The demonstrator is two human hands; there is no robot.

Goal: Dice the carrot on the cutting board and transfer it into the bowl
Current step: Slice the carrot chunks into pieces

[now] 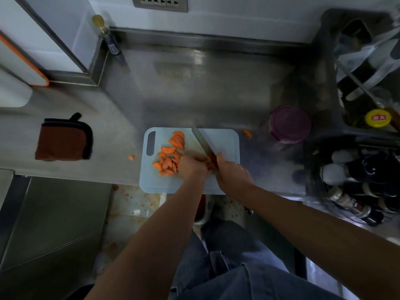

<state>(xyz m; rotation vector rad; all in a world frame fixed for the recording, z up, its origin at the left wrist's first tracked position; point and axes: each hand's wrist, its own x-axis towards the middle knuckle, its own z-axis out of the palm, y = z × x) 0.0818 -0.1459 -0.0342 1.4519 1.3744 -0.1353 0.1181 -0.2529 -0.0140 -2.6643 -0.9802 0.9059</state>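
Jeans fill the lower edge beneath two bare forearms. On the steel counter, a brown pot holder lies far left, and a stray carrot bit sits just beside the pale cutting board. Carrot slices are heaped on the board's left half. The left grip, fingers curled, pins the uncut carrot to the board. The right grip is clenched round the knife, whose blade slants away across the board. Another carrot scrap lies near a purple-lidded jar.

Dim steel counter, white wall, speckled floor.
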